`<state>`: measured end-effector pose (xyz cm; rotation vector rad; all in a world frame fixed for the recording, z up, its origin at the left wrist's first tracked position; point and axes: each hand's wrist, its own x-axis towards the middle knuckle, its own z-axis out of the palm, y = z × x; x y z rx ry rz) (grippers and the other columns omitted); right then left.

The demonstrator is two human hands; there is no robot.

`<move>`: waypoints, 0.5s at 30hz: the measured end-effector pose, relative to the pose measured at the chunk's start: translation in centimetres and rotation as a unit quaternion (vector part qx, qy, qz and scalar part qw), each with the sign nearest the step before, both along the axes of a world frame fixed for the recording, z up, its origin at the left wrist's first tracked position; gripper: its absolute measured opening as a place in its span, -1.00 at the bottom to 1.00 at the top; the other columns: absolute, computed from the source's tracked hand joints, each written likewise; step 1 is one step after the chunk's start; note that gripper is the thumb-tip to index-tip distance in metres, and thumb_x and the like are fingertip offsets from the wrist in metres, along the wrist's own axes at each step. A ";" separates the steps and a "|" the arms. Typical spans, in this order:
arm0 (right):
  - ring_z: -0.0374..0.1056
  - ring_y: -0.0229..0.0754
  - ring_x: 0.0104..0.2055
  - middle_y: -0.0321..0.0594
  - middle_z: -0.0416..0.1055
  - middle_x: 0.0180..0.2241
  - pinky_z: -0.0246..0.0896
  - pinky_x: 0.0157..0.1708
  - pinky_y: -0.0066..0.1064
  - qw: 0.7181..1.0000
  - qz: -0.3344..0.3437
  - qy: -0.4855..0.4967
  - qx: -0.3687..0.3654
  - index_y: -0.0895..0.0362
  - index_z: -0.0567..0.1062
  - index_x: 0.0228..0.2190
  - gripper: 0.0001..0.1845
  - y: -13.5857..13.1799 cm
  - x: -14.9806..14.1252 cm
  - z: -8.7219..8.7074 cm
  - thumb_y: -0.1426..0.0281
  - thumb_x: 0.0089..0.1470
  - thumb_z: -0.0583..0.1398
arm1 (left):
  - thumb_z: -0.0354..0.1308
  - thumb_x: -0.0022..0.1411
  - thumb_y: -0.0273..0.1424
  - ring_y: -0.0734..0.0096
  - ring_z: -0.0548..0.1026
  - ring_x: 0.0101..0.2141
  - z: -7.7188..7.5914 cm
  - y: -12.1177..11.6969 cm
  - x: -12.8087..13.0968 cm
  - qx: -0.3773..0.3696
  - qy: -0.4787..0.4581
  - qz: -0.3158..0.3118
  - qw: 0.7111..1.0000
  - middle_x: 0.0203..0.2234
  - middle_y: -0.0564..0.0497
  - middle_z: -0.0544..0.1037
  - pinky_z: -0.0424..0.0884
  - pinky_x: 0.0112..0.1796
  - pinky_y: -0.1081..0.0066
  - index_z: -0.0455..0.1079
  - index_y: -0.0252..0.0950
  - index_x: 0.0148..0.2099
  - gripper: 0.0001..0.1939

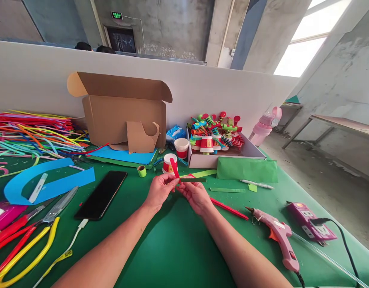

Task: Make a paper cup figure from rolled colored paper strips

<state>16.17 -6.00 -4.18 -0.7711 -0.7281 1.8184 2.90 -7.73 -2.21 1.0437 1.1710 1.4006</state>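
My left hand (160, 191) is closed, pinching a red paper strip (174, 166) that stands up from the fingertips. A dark green paper strip (196, 180) crosses it at the pinch and points right, held by the closed fingers of my right hand (196, 197). Whether the two strips are glued together I cannot tell. Just behind my hands is a red and white paper cup (169, 163), upside down, with coiled blue-green paper springs at its sides. A longer red strip (229, 209) lies on the table, partly hidden by my right hand.
At right lie a pink glue gun (280, 234) and a purple box (312, 224). A white tray (229, 160) holds several paper-cup figures. Leftward are a phone (103, 195), yellow-handled scissors (49, 228), blue paper (60, 184) and pipe cleaners (37, 134). A cardboard box (124, 112) stands behind.
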 end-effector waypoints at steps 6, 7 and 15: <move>0.31 -0.37 -0.49 -0.36 0.43 -0.53 0.32 -0.33 -0.48 1.000 0.002 -0.015 0.015 0.15 0.54 -0.51 -0.61 -0.5 -0.2 0.8 0.21 -0.35 0.52 | 0.45 -0.23 -0.13 0.54 0.28 -0.59 0.1 0.0 0.2 -0.009 0.002 0.016 1.000 -0.65 0.08 0.43 0.22 -0.55 0.50 0.44 -0.33 -0.55 -0.61; 0.31 -0.36 -0.48 -0.37 0.42 -0.54 0.32 -0.33 -0.48 1.000 0.002 -0.020 0.020 0.15 0.54 -0.52 -0.60 -0.6 -0.3 0.9 0.19 -0.35 0.52 | 0.46 -0.24 -0.13 0.53 0.29 -0.58 0.1 -0.1 0.2 -0.009 -0.003 0.015 1.000 -0.66 0.08 0.42 0.22 -0.55 0.50 0.44 -0.33 -0.55 -0.61; 0.29 -0.33 -0.47 -0.38 0.38 -0.56 0.32 -0.29 -0.41 0.998 -0.007 -0.050 0.045 0.13 0.50 -0.54 -0.58 -0.6 -0.4 0.9 0.16 -0.35 0.50 | 0.47 -0.24 -0.15 0.52 0.30 -0.59 -0.1 -0.2 0.2 -0.002 -0.029 -0.010 1.000 -0.63 0.05 0.46 0.26 -0.56 0.48 0.49 -0.33 -0.52 -0.63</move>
